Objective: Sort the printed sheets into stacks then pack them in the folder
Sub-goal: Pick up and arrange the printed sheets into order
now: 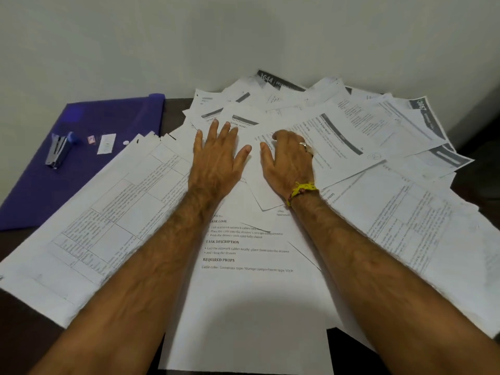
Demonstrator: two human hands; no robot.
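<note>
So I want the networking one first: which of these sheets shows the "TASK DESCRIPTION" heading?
The upright sheet nearest the person, lying between the forearms; its headings read straight on, while the others are turned or blurred.

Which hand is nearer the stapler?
Left. The left hand lies flat on the sheets, right of the stapler; the right hand is farther right.

Dim, even overhead lighting. Soft rounded shadow on the printed sheets (251, 315) near bottom centre. Slight softness throughout; far text unreadable. Wide-angle bending at edges. No glare.
</note>
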